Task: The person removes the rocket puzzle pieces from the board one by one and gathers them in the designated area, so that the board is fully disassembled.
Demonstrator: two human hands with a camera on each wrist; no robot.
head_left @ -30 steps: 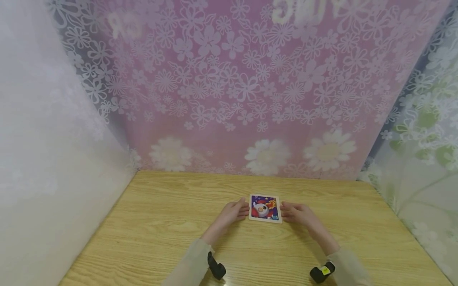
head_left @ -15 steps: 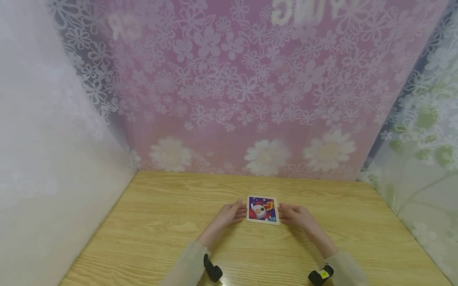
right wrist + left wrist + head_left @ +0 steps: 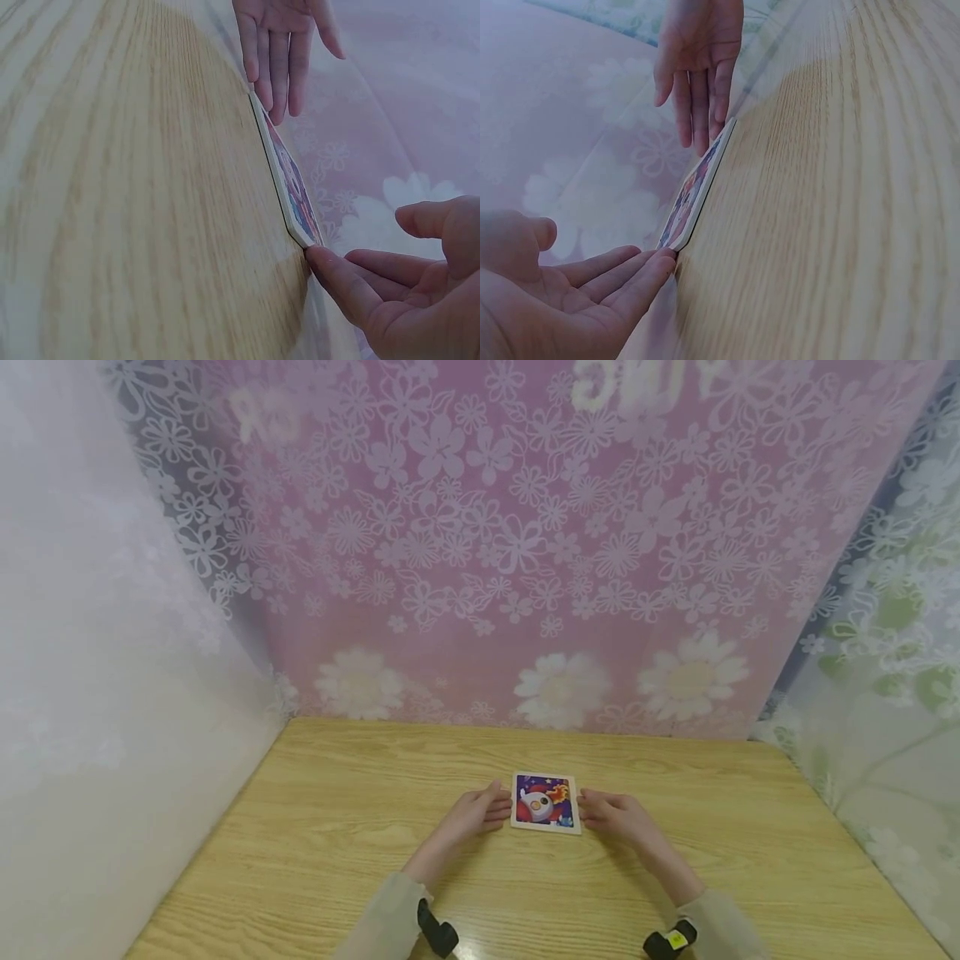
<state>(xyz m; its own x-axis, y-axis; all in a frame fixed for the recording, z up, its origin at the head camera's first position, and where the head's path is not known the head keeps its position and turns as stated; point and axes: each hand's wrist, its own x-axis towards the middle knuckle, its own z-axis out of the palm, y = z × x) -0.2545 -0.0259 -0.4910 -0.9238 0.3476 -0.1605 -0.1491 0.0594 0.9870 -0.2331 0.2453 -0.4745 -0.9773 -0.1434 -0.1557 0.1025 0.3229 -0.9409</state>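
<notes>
A square picture puzzle board point(image 3: 545, 803) with a pale border and a rocket-like cartoon on dark purple lies flat on the wooden table. At its left edge is my left hand point(image 3: 470, 814), fingers straight, fingertips against the side. My right hand point(image 3: 621, 817) mirrors it, straight fingertips at the right edge. In the left wrist view the board point(image 3: 694, 193) shows edge-on between both hands, its thin side close to the wood. The right wrist view shows the right fingertips touching a corner of the board point(image 3: 289, 180), thumb raised away from it.
The wooden table point(image 3: 360, 793) extends around the board. A pink flowered backdrop point(image 3: 480, 568) rises at its back edge, with a whitish panel point(image 3: 112, 652) on the left and a leafy one point(image 3: 892, 693) on the right. Black wrist cameras point(image 3: 437, 928) sit on both sleeves.
The board has slid a little left and slightly toward me, with both hands moving along at its sides. The fingers stay straight.
</notes>
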